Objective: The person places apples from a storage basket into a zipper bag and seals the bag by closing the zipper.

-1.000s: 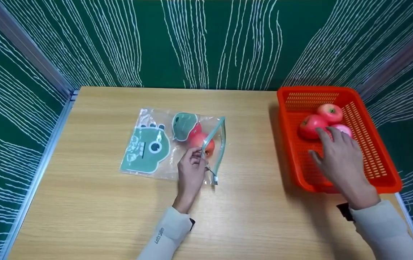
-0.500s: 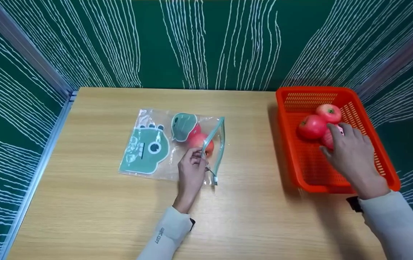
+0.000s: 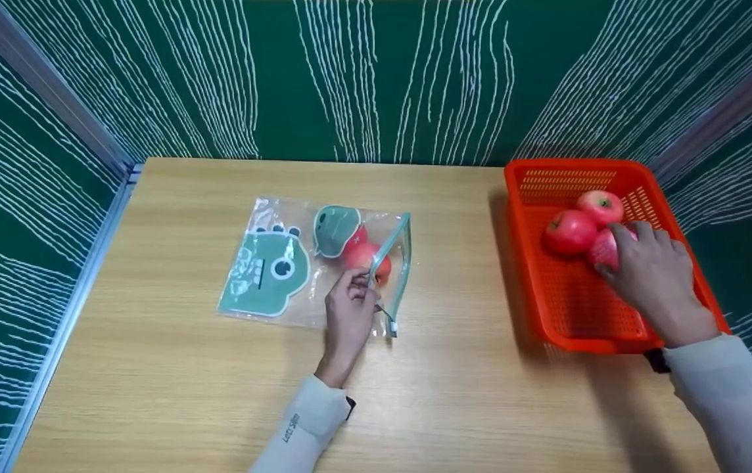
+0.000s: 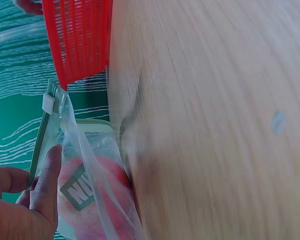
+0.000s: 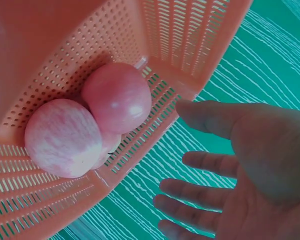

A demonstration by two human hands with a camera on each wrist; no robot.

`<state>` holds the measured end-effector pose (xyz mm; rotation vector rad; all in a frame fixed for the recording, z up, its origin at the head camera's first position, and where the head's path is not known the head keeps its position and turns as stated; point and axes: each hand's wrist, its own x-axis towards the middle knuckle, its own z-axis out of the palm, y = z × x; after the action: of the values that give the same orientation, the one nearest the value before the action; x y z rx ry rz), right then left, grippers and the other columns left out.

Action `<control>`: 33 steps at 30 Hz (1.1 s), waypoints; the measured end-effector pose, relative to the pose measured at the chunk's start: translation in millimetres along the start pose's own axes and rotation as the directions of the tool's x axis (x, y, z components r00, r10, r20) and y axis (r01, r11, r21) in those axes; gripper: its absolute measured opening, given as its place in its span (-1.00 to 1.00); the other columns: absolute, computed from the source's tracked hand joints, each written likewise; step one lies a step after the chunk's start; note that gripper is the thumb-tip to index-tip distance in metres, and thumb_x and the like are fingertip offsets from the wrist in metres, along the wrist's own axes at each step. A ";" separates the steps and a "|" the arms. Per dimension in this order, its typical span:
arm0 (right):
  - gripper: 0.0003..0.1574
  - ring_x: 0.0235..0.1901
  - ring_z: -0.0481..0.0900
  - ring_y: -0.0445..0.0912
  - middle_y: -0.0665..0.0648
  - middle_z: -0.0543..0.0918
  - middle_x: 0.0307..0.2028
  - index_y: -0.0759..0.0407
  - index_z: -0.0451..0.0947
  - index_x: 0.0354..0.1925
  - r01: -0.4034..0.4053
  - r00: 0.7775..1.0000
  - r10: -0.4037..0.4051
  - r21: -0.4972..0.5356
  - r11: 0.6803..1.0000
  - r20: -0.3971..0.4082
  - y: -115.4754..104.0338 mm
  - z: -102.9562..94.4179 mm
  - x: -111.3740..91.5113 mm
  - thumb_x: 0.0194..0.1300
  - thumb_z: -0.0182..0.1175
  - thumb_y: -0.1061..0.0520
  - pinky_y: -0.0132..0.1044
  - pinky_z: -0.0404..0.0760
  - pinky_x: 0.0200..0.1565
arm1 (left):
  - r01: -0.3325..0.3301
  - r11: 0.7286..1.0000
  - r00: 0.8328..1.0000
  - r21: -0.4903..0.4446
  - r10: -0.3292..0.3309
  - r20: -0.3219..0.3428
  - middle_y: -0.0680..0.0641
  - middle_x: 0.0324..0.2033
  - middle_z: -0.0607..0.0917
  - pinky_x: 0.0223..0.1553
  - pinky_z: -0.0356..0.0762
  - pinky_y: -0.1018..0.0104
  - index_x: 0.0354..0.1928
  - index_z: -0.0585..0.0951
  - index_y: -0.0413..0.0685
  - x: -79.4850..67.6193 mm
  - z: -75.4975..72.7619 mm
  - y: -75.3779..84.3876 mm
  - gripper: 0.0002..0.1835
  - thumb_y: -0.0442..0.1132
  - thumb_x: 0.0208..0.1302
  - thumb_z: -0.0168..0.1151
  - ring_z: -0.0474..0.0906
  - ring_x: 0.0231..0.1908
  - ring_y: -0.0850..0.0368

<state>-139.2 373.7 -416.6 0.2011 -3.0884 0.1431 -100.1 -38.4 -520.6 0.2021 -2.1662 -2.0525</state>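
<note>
Three apples point(image 3: 570, 232) sit in the red basket point(image 3: 599, 345). We see the stripy apple point(image 3: 603, 251) just left of our right hand point(image 3: 655, 270), fingers straight and empty; our left hand point(image 3: 351, 303), farther off, pinches the bag point(image 3: 304, 282).

The head view looks down from above; nearer, the left wrist view faces past the bag point(image 3: 307, 266), the right into the basket point(image 3: 573, 302) all 3 share.

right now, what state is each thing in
Bag: lying down, mouth unzipped, apples inside
Slider: at the mouth's near end
Basket: upright, open-topped, holding three apples
Basket apples: whole, clustered together
Left hand: pinching the bag's edge
Right hand: fingers spread, at the basket apples
</note>
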 end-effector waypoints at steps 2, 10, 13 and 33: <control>0.04 0.16 0.23 0.58 0.66 0.31 0.24 0.48 0.23 0.43 -0.004 1.000 0.005 -0.014 1.000 0.021 3.0 -0.5 2.3 0.13 0.54 0.24 0.65 0.34 0.14 | -0.002 1.000 1.000 0.005 0.002 0.002 -0.35 -0.14 0.69 -0.30 0.79 0.31 0.07 0.62 -0.31 -0.2 -0.2 -0.6 -0.73 -0.57 0.37 0.22 0.69 -0.32 0.08; 0.15 0.14 0.26 0.59 0.66 0.32 0.25 0.44 0.20 0.46 -0.007 0.997 0.009 -0.029 1.000 0.075 15.5 -2.1 9.8 0.06 0.59 0.23 0.69 0.34 0.16 | -0.029 0.999 1.000 -0.039 0.030 0.005 -0.37 -0.17 0.69 -0.36 0.81 0.27 0.05 0.62 -0.37 -0.3 -1.3 -3.1 -0.75 -0.57 0.37 0.20 0.71 -0.34 -0.01; 0.16 0.10 0.27 0.59 0.66 0.32 0.24 0.43 0.18 0.48 -0.003 0.995 0.005 -0.020 1.000 0.097 20.9 -1.9 12.0 0.08 0.58 0.23 0.68 0.36 0.14 | -0.015 1.000 1.000 -0.022 0.015 0.010 -0.34 -0.16 0.69 -0.33 0.81 0.28 0.08 0.61 -0.34 -0.4 -1.5 -2.4 -0.74 -0.57 0.38 0.21 0.71 -0.32 -0.03; 0.13 0.10 0.24 0.59 0.68 0.30 0.22 0.46 0.13 0.49 -0.012 0.969 0.009 0.013 1.000 0.248 43.9 2.3 29.7 0.15 0.52 0.20 0.70 0.39 0.07 | 0.000 1.000 1.000 0.025 0.000 0.009 -0.30 -0.15 0.69 -0.32 0.81 0.31 0.09 0.62 -0.28 0.0 -2.2 -2.1 -0.73 -0.55 0.39 0.21 0.73 -0.29 -0.01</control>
<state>-174.4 413.0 -421.4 0.2190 -3.3388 0.1515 -99.7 -40.7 -522.6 0.1964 -2.1981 -2.0310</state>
